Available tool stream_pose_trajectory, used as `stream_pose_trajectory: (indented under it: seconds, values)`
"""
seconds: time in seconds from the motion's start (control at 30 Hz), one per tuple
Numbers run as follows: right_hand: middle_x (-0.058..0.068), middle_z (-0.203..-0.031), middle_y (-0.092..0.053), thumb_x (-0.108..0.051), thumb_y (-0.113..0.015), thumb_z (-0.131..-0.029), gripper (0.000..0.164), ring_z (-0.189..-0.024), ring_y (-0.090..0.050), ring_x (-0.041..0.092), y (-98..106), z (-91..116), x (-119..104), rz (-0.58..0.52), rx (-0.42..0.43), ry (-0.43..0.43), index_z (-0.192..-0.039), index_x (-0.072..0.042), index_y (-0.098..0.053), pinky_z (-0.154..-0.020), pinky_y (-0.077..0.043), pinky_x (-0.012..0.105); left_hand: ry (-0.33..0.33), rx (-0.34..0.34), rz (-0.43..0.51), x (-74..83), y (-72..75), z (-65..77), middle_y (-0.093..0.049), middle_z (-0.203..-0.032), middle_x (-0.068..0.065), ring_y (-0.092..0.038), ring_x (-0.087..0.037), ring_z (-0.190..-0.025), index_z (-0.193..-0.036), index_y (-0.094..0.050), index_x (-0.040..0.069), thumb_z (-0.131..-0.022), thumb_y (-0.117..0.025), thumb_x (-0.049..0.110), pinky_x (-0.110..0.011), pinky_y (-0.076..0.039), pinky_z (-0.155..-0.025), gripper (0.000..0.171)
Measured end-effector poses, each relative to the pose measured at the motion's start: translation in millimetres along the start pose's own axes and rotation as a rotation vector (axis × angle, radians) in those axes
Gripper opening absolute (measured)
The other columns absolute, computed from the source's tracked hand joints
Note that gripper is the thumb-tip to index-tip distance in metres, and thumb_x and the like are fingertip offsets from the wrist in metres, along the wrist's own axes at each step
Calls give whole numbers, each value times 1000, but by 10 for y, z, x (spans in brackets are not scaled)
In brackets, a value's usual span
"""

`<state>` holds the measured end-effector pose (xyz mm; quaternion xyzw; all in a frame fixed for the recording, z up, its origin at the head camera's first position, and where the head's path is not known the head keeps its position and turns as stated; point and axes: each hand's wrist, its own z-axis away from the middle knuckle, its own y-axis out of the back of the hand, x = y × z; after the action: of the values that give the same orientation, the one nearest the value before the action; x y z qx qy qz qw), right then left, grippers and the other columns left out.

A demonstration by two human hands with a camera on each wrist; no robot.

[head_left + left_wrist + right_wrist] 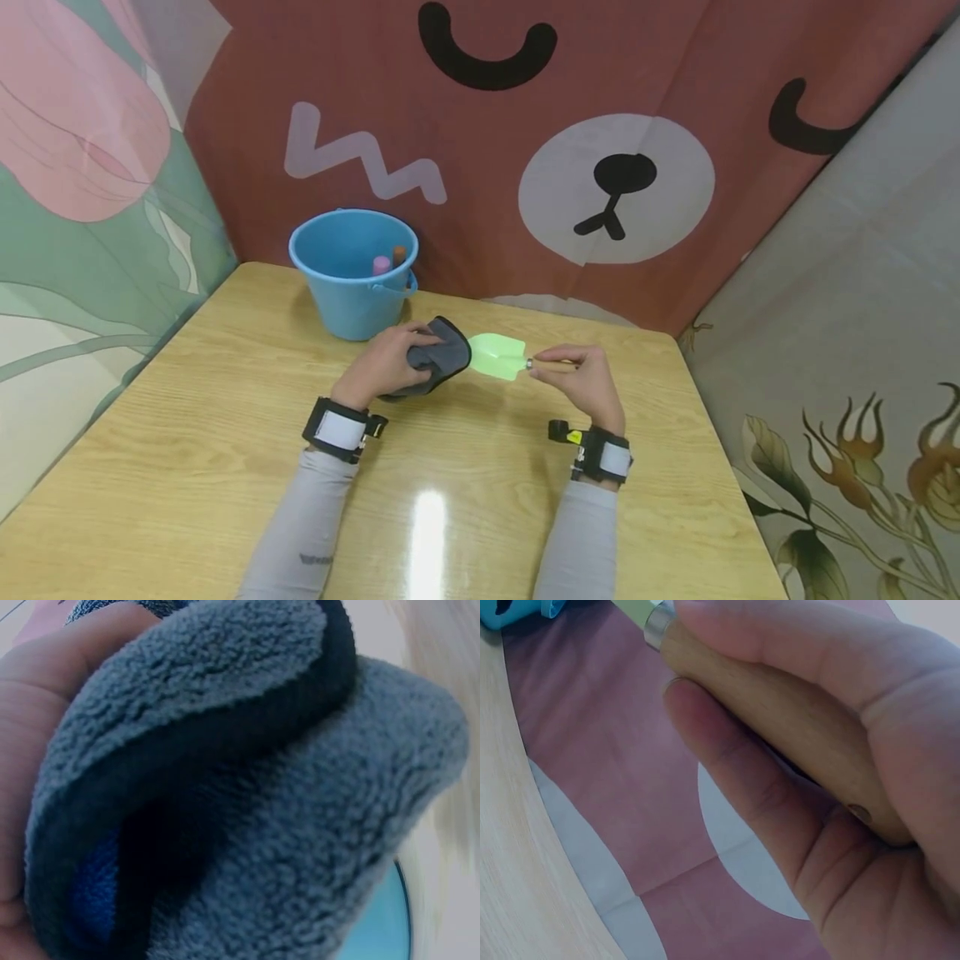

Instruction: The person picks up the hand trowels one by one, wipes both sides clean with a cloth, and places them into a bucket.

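Note:
My right hand (581, 379) grips the wooden handle (780, 712) of a small trowel with a light green blade (497, 357). The blade points left, toward the other hand. In my left hand (386, 362) is a bunched grey cloth (442, 354) with a dark border. The blade's tip meets the cloth's edge in the head view. Up close in the left wrist view, the cloth (300, 825) looks fluffy and folded over, with a bit of blue showing inside the fold.
A blue bucket (352, 300) stands behind my left hand at the table's back edge. Inside it show a pink-ended thing (381, 265) and an orange-brown one (400, 253). Printed curtains hang behind the wooden table (480, 517) and along both sides.

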<state>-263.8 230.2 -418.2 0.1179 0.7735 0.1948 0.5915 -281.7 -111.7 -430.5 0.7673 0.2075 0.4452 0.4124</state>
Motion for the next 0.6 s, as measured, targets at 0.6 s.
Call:
stream_pose_trajectory:
  seconds: [0.6]
  values:
    - [2, -101, -77, -18, -89, -78, 16, -99, -69, 23, -126, -65, -46, 58, -67, -40, -93, -17, -83, -80, -59, 41, -16, 70, 103, 27, 113, 23, -61, -139, -15, -57, -36, -127, -130, -70, 10, -81, -85, 18, -52, -49, -103, 52]
